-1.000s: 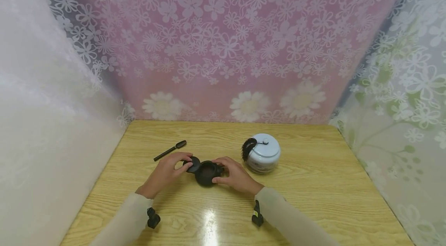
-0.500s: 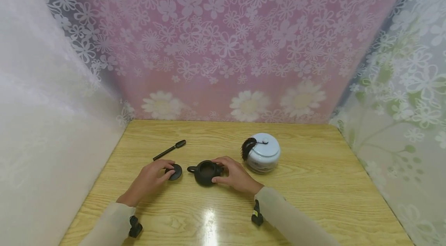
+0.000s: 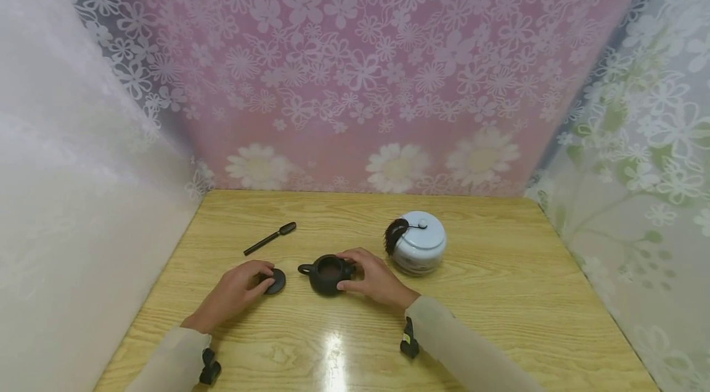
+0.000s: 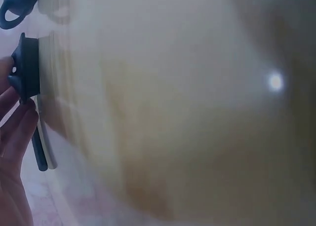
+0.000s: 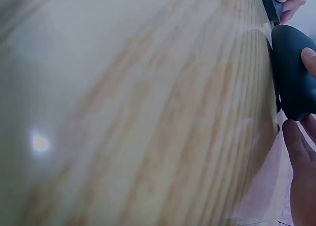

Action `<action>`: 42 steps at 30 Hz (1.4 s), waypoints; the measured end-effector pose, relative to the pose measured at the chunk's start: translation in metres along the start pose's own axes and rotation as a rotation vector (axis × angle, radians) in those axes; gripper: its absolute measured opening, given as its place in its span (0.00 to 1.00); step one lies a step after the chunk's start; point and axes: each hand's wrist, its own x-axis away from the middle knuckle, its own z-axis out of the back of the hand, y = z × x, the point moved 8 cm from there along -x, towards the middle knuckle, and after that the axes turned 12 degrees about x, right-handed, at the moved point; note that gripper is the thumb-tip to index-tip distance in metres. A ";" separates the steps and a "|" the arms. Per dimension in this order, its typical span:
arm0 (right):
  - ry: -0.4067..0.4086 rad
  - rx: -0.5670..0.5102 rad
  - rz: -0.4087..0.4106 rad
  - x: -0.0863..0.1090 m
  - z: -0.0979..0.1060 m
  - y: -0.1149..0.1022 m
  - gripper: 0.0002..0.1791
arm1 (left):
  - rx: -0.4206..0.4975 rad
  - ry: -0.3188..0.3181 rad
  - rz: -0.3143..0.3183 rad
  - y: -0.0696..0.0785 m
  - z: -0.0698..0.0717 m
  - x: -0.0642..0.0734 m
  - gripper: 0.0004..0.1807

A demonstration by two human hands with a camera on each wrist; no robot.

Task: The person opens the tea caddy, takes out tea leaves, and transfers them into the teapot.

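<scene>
My left hand (image 3: 235, 290) pinches the small round black teapot lid (image 3: 276, 281) by its knob. The lid is low over the wooden table, its flat underside facing the tabletop in the left wrist view (image 4: 31, 68). To its right stands a dark teapot (image 3: 324, 283) without its lid, upright, its loop handle pointing left and its round mouth showing from above. My right hand (image 3: 377, 279) grips the teapot from the right, thumb on the near side and fingers on the far side, covering most of the spout end.
Behind my left hand lies a slim black scoop (image 3: 270, 239), slanted on the wooden table (image 3: 488, 318). A pale blue-white lidded jar (image 3: 420, 250) with a dark tassel (image 3: 395, 236) stands behind my right hand. Flower-patterned cloth walls (image 3: 355, 71) enclose the back and sides.
My left hand has carried the lid left, away from the teapot, then slightly nearer the front and down to the tabletop. The right hand and teapot have stayed put.
</scene>
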 end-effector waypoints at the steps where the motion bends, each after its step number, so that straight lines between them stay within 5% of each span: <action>1: 0.000 -0.001 -0.006 0.000 0.001 0.000 0.39 | 0.003 -0.006 0.007 -0.001 0.000 -0.001 0.10; 9: 0.046 -0.147 -0.027 0.004 0.030 -0.016 0.37 | 0.008 -0.029 0.133 0.003 0.009 -0.020 0.15; 23: 0.192 -0.001 0.083 0.014 0.101 -0.041 0.33 | 0.028 -0.014 0.042 0.055 0.002 -0.089 0.17; 42: 0.308 0.042 -0.007 0.049 0.192 0.003 0.33 | 0.024 -0.085 -0.083 0.118 -0.036 -0.175 0.19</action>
